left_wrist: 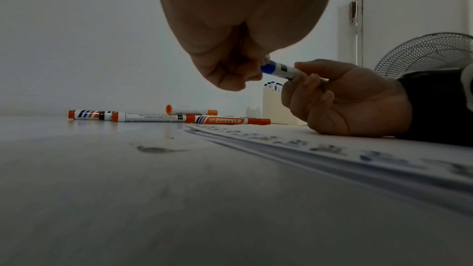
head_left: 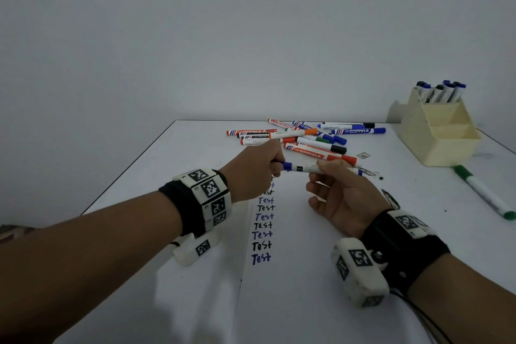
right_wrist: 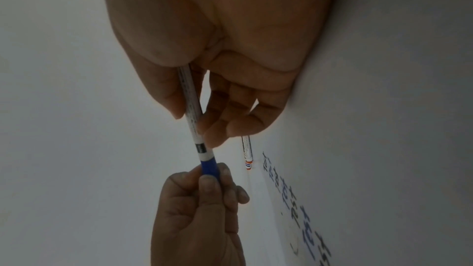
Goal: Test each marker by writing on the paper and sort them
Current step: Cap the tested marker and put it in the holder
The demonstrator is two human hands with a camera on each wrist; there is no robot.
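Both hands hold one blue marker level above the paper. My left hand pinches its blue cap. My right hand grips the white barrel between thumb and fingers, palm up, its heel resting on the paper. The cap sits on the barrel. A column of "Test" words in blue and black runs down the sheet. A pile of several markers lies at the table's far side.
A cream organizer at the far right holds several blue and black markers in its back compartment. A green marker lies alone by the right edge. A fan stands beyond the table on the right.
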